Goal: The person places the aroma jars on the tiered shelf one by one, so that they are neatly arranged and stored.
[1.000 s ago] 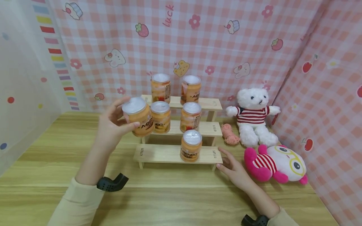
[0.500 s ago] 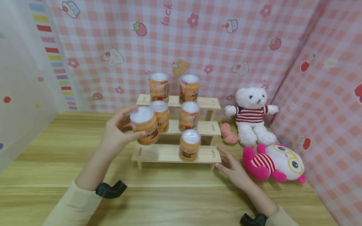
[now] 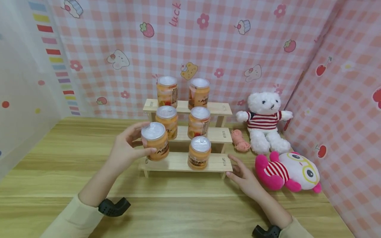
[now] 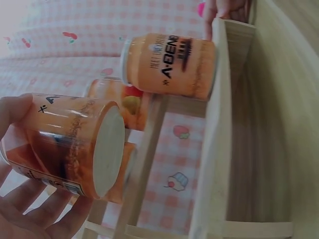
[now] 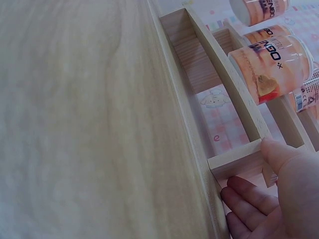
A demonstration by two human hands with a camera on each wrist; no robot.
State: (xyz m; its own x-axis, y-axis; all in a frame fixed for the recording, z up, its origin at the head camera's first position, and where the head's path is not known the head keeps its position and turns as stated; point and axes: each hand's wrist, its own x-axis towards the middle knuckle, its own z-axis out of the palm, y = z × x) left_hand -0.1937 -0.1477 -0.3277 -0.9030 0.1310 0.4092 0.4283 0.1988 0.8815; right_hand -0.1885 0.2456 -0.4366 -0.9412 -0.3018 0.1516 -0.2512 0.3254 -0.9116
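My left hand (image 3: pixel 126 147) holds an orange can (image 3: pixel 159 148) with a silver lid, thumb in front and fingers round its far side. It is tilted over the left part of the lowest step of a three-tier wooden stand (image 3: pixel 175 162); in the left wrist view its pale base (image 4: pixel 109 152) shows, apart from the step. Another can (image 3: pixel 198 158) stands upright on that step's right half. My right hand (image 3: pixel 245 177) grips the step's right end; in the right wrist view the thumb (image 5: pixel 281 154) lies on the front corner and the fingers (image 5: pixel 249 201) reach round the leg.
Two cans stand on the middle step, the left one (image 3: pixel 171 125) partly hidden behind the held can. Two more cans (image 3: pixel 199 94) stand on the top step. Right of the stand are pink yarn (image 3: pixel 240 141), a white teddy bear (image 3: pixel 265 122) and a pink plush toy (image 3: pixel 288 172).
My left hand has brought the can down and to the right, from beside the middle step to over the lowest step's left part. My right hand stays at the stand's end.
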